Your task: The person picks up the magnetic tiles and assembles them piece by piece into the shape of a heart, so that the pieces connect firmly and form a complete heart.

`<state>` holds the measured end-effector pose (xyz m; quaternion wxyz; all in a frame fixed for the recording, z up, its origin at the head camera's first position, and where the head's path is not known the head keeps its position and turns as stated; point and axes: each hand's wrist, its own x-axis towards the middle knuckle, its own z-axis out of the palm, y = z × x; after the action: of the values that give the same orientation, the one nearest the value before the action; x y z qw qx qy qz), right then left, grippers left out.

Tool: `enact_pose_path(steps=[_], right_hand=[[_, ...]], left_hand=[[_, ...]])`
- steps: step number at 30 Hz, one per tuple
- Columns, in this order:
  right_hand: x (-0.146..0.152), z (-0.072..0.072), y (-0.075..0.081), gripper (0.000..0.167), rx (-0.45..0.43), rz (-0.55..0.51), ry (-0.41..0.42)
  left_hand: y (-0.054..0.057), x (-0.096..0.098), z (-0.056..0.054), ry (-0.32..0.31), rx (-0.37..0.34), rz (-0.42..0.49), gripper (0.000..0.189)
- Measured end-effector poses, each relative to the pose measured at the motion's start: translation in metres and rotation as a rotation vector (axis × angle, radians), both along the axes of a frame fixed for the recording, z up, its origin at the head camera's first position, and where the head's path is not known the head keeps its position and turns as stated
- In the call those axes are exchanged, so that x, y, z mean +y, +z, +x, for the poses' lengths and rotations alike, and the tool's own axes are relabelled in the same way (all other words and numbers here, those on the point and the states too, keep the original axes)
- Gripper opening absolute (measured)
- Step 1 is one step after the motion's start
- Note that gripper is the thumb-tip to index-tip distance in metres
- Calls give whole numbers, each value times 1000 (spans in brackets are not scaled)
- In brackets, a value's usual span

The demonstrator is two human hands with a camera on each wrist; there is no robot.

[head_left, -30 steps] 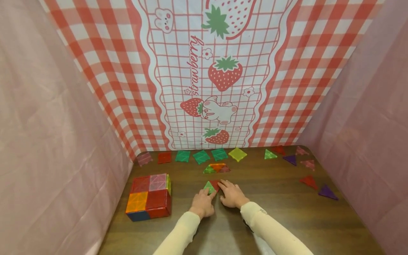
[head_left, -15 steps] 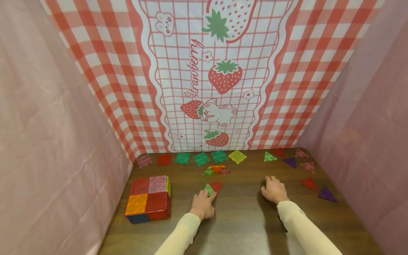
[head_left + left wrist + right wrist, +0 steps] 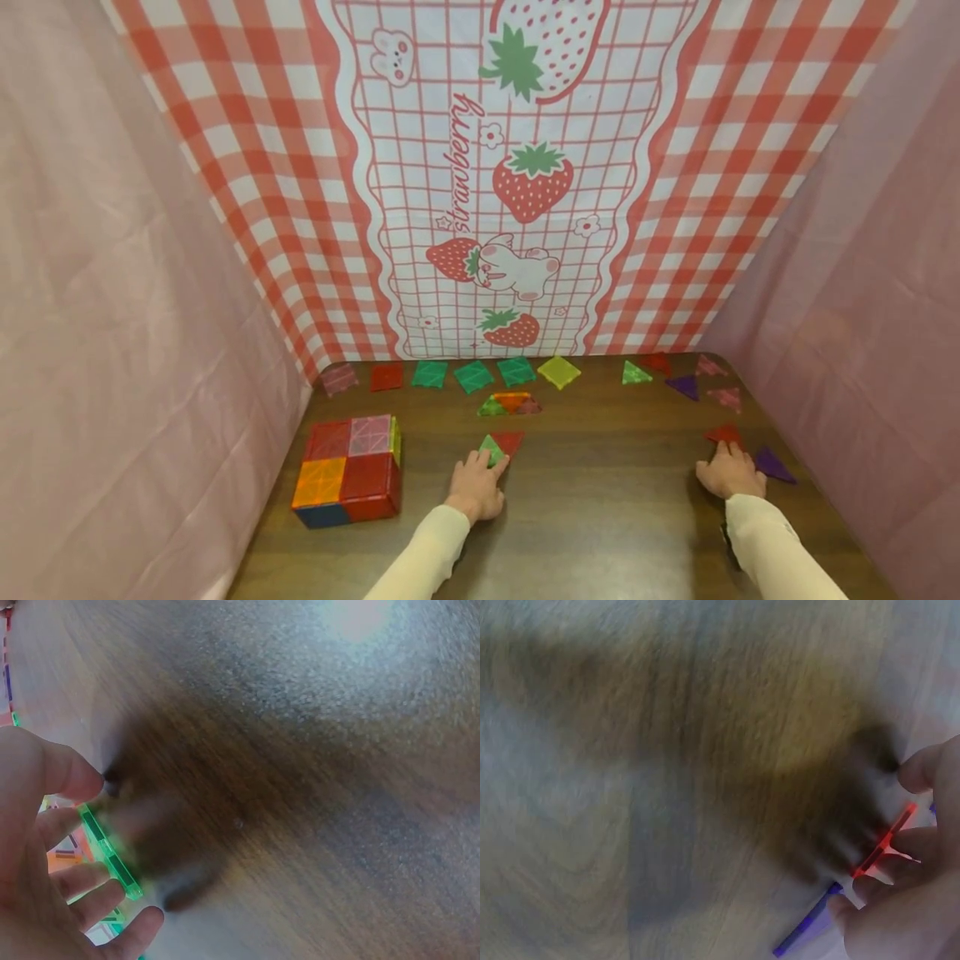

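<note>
Tabletop (image 3: 337, 832), green tile (image 3: 111, 853) edge-on (left-wrist only).

Head view: left hand (image 3: 477, 487) hides the near part of the green triangle (image 3: 491, 445); right hand (image 3: 731, 473) hides the near part of a red triangle (image 3: 723, 433). Left sleeve (image 3: 423, 546) and right sleeve (image 3: 776, 546) run off the bottom edge; topmost printed strawberry (image 3: 558, 50) cropped above. Wrist views: each hand cut off at the side; right hand's shadow (image 3: 825, 825) blurred.
</note>
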<state>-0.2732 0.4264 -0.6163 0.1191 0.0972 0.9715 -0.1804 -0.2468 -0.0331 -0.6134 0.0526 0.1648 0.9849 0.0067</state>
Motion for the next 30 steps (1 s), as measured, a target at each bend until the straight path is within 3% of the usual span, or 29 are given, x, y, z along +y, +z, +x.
enact_pose_path(steps=[7, 16, 20, 30], right_hand=[[-31, -4, -4, 68, 177, 93, 135], [-122, 1, -21, 59, 380, 76, 315], [-161, 6, -23, 58, 420, 71, 377], [-224, 17, -22, 57, 405, 16, 459]], left_hand=[[-6, -2, -2, 6, 1, 15, 55], [-9, -1, -2, 10, -2, 21, 54], [-5, 0, -2, 14, -7, 15, 54], [-2, 0, -1, -13, 22, -21, 53]])
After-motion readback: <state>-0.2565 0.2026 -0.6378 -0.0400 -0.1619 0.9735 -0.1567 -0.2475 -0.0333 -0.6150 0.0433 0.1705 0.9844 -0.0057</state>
